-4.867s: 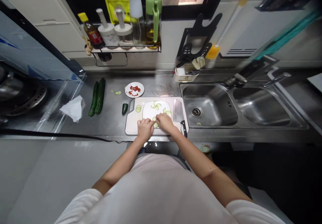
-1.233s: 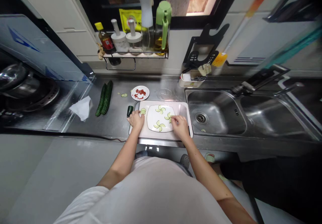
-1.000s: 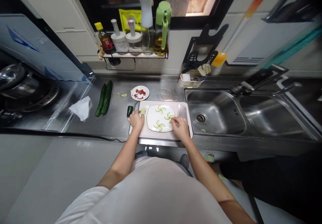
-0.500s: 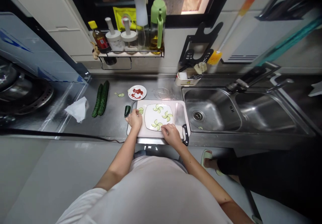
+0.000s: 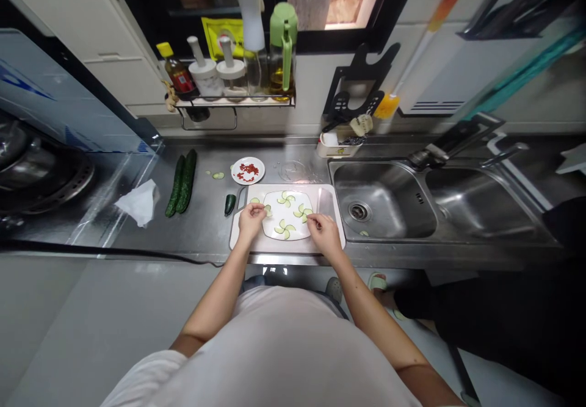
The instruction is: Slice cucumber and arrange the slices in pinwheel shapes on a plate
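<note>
A white plate (image 5: pixel 287 210) lies on a pale pink cutting board (image 5: pixel 284 246). Three pinwheels of thin cucumber slices (image 5: pixel 284 230) are laid out on it. Over the plate's left edge, my left hand (image 5: pixel 251 221) pinches a cucumber slice (image 5: pixel 268 210). My right hand (image 5: pixel 325 234) is closed, fingertips beside the right-hand pinwheel (image 5: pixel 303 213); whether it holds anything is hidden. A knife's blade (image 5: pixel 325 201) shows on the board's right side, its handle behind my right hand. More slices (image 5: pixel 254 201) lie on the board's left end.
Left of the board are a cucumber end (image 5: pixel 229 204), two whole cucumbers (image 5: pixel 181 182) and a crumpled white cloth or tissue (image 5: pixel 138 202). Behind it stands a small dish (image 5: pixel 248 178) of chopped red pieces. A double sink (image 5: pixel 387 199) lies right. Another person's foot (image 5: pixel 378 282) shows below.
My left hand has moved right from the board's left end to the plate's edge with a slice. My right hand has shifted from the lower pinwheel up and right to the right-hand one.
</note>
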Action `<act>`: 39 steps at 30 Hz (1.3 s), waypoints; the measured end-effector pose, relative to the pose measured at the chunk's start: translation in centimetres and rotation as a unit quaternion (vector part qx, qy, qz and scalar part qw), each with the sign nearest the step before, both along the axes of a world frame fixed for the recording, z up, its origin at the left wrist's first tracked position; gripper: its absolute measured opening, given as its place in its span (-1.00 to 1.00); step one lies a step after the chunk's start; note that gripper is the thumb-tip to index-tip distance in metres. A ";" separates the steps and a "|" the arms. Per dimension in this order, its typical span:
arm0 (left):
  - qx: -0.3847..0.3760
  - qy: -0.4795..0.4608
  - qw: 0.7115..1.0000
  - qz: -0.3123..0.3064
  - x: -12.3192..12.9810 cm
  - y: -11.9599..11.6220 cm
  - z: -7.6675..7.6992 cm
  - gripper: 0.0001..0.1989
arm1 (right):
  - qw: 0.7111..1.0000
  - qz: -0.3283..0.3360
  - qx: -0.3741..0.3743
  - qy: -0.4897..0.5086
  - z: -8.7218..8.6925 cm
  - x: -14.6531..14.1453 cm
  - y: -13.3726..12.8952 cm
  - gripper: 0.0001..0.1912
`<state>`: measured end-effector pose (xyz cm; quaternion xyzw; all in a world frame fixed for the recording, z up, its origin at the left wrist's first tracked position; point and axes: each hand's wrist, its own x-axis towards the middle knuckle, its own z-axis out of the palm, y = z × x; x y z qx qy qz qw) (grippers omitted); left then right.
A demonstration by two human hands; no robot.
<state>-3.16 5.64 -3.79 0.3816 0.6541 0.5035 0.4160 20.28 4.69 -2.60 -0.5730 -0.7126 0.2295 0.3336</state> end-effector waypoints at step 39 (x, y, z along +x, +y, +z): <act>-0.153 -0.305 0.933 -0.112 3.2 -1.9 6.0 -0.46 | 0.982 0.163 0.046 0.077 4.0 -3.4 2.0 -0.80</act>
